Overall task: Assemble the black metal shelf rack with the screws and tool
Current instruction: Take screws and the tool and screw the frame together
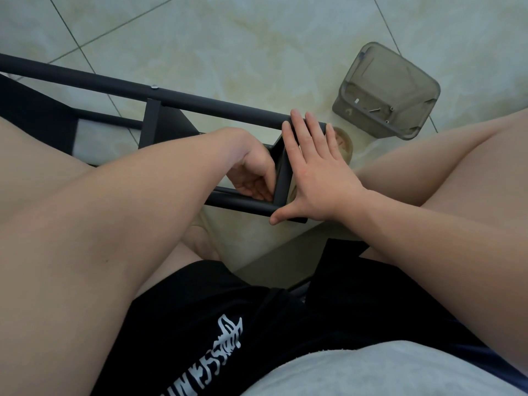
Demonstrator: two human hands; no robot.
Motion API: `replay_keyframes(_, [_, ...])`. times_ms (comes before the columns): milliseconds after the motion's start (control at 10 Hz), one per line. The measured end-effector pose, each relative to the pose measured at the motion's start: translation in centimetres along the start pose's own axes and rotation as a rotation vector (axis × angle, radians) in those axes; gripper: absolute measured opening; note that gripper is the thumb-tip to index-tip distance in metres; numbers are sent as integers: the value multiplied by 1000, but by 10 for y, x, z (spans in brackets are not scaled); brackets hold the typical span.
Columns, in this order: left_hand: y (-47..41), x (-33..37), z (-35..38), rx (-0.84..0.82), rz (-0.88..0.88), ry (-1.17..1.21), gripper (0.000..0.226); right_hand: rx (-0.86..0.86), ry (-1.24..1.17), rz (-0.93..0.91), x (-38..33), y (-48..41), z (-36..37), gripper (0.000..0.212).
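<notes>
The black metal rack lies on its side on the tiled floor between my legs. Its long upper tube (200, 100) carries a silver screw head (154, 87). A shorter lower tube (237, 202) runs near my knees. My right hand (311, 172) presses flat, fingers straight, on the outer face of the end shelf panel (281, 178), with its thumb on the lower tube's end. My left hand (251, 172) reaches inside the frame. Its fingers curl together at the inner corner where panel and lower tube meet. What they pinch there is hidden.
A grey translucent plastic container (385, 90) with a few loose screws (374, 110) stands on the floor at the upper right. Another black shelf panel (151, 124) crosses the frame further left. My bare legs flank the work on both sides.
</notes>
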State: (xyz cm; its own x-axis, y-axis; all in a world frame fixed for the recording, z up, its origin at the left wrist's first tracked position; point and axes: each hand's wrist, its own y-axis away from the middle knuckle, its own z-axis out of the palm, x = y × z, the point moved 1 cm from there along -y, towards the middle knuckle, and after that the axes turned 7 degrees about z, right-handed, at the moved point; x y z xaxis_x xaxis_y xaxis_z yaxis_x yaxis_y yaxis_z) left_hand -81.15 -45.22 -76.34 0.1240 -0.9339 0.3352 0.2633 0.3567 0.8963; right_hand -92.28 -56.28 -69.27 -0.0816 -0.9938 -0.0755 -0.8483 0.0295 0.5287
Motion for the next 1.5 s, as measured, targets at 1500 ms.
replay_keyframes(1500, [-2,-6,1,20,34,-9,8,4,8,-7,0,-1,1,161])
